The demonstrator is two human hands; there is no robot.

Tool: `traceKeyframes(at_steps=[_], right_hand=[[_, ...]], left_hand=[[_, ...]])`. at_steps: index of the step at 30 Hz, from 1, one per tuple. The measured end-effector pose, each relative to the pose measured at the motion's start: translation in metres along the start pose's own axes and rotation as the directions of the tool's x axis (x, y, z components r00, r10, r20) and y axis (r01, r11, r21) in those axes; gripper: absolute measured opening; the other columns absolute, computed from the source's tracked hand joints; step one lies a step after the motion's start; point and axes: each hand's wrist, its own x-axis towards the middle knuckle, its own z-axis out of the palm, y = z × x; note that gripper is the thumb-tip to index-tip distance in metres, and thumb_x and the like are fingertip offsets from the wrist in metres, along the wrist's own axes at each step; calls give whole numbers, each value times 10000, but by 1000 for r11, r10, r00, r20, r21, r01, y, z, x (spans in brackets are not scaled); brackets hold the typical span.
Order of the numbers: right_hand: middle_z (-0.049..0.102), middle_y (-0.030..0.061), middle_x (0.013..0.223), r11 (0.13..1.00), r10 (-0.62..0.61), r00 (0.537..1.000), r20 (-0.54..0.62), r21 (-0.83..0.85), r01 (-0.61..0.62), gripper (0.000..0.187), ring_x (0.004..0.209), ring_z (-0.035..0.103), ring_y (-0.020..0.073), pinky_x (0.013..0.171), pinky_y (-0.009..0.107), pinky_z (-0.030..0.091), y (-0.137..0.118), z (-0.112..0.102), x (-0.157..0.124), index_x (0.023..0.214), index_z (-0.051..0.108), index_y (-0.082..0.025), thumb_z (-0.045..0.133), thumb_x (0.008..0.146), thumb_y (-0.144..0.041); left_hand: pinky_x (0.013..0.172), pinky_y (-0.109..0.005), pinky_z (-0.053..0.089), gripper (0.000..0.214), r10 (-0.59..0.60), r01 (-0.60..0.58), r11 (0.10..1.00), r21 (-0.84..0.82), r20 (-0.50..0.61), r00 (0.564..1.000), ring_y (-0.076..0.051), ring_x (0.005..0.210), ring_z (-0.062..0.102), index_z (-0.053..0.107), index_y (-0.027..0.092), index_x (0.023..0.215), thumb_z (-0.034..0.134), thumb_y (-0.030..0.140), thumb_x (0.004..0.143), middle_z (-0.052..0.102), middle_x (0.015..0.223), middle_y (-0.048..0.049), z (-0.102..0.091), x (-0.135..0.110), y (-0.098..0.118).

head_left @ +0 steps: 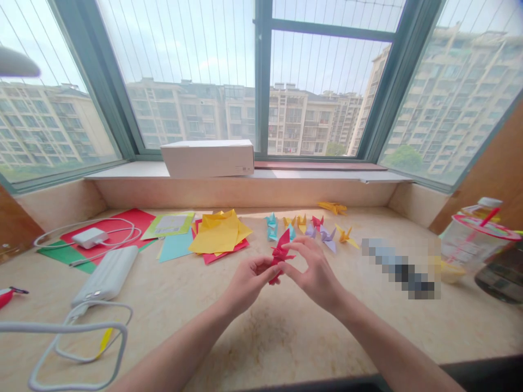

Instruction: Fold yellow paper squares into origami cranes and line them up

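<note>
I am pinching a red paper crane [280,256] with my left hand [249,283] and right hand [312,272], fingers closed on it, just above the table [261,332]. If I am tugging too hard, its 2 thin wings could rip.

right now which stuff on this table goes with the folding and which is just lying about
In use: red paper crane held by left hand and right hand; finished cranes; coloured paper sheets.
Lying about: power bank, charger, white box, plastic cup.

text: none legible | white box [207,158] label: too small to read
</note>
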Motion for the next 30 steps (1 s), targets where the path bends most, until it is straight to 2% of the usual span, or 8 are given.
traceKeyframes(at_steps=[6, 9, 12, 16, 18, 21, 25, 30], right_hand=[[641, 69, 1002, 995, 56, 990, 129, 79, -66, 111, 976, 612, 235, 901, 423, 479, 8, -3, 2, 910, 724, -224, 743, 805, -250], [666, 63, 984, 997, 16, 982, 190, 69, -30, 72, 955, 625, 222, 889, 400, 481, 8, -8, 5, 896, 728, -218, 720, 828, -241], [687, 50, 952, 999, -45, 974, 223, -7, 47, 76, 924, 634, 214, 880, 384, 472, 20, -28, 19, 905, 738, -230, 711, 840, -260], [695, 59, 1004, 977, 50, 995, 83, -211, -32, 138, 942, 643, 209, 882, 342, 471, 81, -84, 62, 937, 747, -220, 666, 868, -308], [700, 53, 1031, 891, 228, 972, 52, -414, -187, 185, 958, 642, 211, 884, 328, 470, 127, -115, 87, 968, 752, -224, 649, 860, -335], [729, 78, 928, 829, 344, 934, 94, -497, -255, 209, 845, 664, 234, 785, 327, 494, 191, -148, 113, 907, 774, -172, 675, 801, -322], [755, 49, 793, 803, 439, 871, 221, -532, -269, 162, 740, 678, 214, 694, 278, 496, 248, -155, 119, 806, 789, -181, 687, 762, -298], [773, 51, 836, 801, 494, 802, 335, -535, -270, 113, 791, 691, 221, 735, 276, 499, 286, -140, 109, 780, 788, -187, 690, 734, -223]], left_hand=[[667, -269, 477, 284, -15, 15, 1000, 0, 46, 999, -156, 691, 619, 734, 144, 900, 731, 407, 793, 710, 797, -52, 2, -1, -9], [691, -281, 488, 288, -35, 32, 998, 47, 77, 996, -167, 724, 625, 730, 144, 946, 720, 395, 804, 721, 838, -61, 2, -3, -8], [714, -279, 494, 324, -64, 54, 993, 106, 96, 993, -178, 772, 639, 715, 147, 1012, 678, 415, 835, 737, 896, -76, 2, -5, -5], [722, -268, 499, 358, -114, 99, 976, 193, 71, 991, -172, 763, 650, 716, 141, 910, 576, 470, 894, 745, 895, -82, 1, -6, 0], [727, -262, 500, 386, -120, 100, 969, 224, 75, 990, -174, 769, 654, 720, 144, 888, 543, 486, 909, 743, 870, -77, 1, -7, 2], [729, -265, 508, 408, -124, 103, 965, 243, 73, 990, -181, 776, 659, 718, 148, 857, 525, 503, 912, 741, 863, -75, 0, -7, 2], [729, -262, 516, 396, -139, 114, 956, 272, 75, 987, -182, 778, 669, 716, 158, 848, 528, 501, 912, 743, 854, -67, -2, -7, 3], [708, -253, 521, 398, -132, 118, 953, 277, 33, 991, -179, 751, 671, 708, 166, 817, 526, 507, 911, 736, 816, -58, -2, -8, 5]])
